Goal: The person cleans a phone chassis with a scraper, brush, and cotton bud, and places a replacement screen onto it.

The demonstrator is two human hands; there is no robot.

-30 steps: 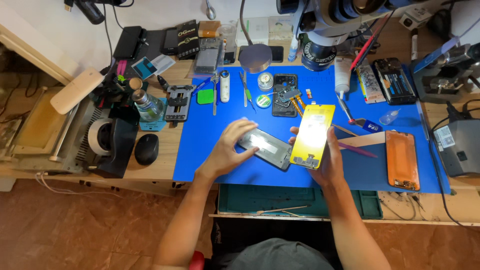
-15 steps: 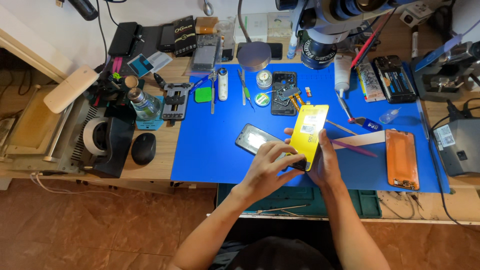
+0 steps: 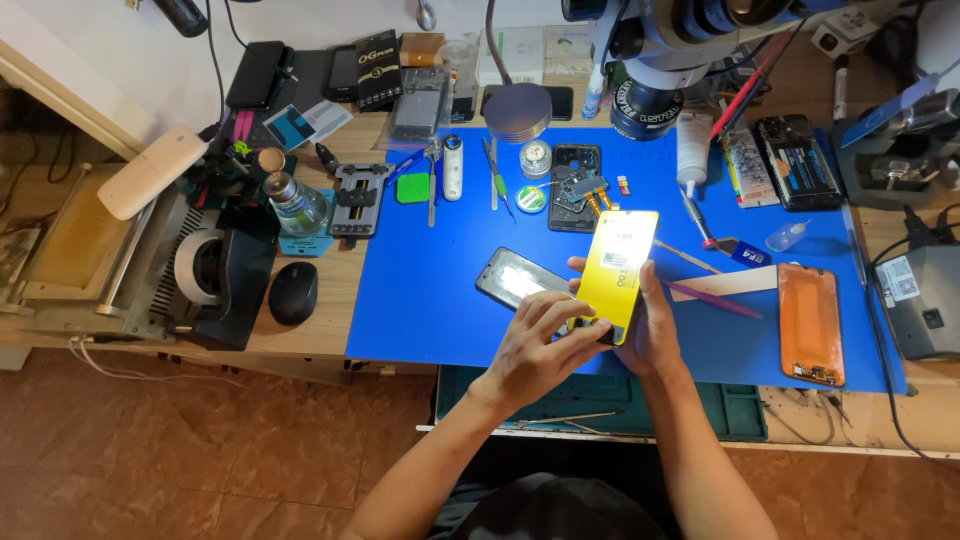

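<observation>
A phone screen covered with a yellow protective film (image 3: pixel 620 268) is held up over the blue work mat (image 3: pixel 420 300). My right hand (image 3: pixel 652 330) grips it from behind and below. My left hand (image 3: pixel 540 345) pinches its lower left corner, fingers on the film's edge. Just left of them a dark phone (image 3: pixel 512 278) lies flat on the mat with its glass reflecting light, touched by neither hand.
An orange phone panel (image 3: pixel 810 322) lies at the mat's right. A disassembled phone (image 3: pixel 575 187), tweezers (image 3: pixel 497 178), small round tins (image 3: pixel 535 158) and a microscope (image 3: pixel 650 60) stand behind. A black mouse (image 3: pixel 293 293), glass bottle (image 3: pixel 295 203) and tape dispenser (image 3: pixel 205 270) sit left.
My left hand left the dark phone, which now lies on the mat, and moved right to the yellow-filmed screen's lower corner. The screen is now held a little more upright.
</observation>
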